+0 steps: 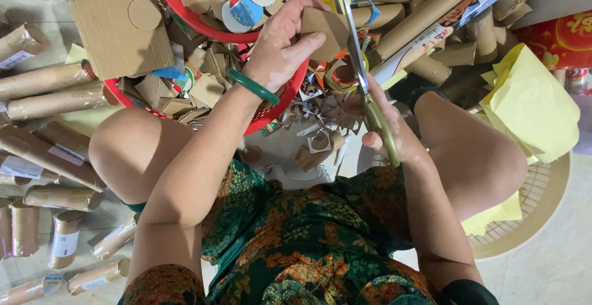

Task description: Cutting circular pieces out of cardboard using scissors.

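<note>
My left hand (280,49), with a green bangle (251,86) on the wrist, grips a brown cardboard piece (325,27) over the red baskets. My right hand (385,126) holds yellow-handled scissors (361,70); their long blades point up and away, with the cardboard piece against the blades. Cardboard offcuts (314,111) lie on the floor below both hands, between my knees.
A red basket (237,35) holds cut cardboard discs; a second red basket (277,104) under it holds scraps and a square cardboard sheet (120,37). Cardboard tubes (52,101) lie left and top right. Yellow paper (533,104) rests on a beige woven tray (542,206) at right.
</note>
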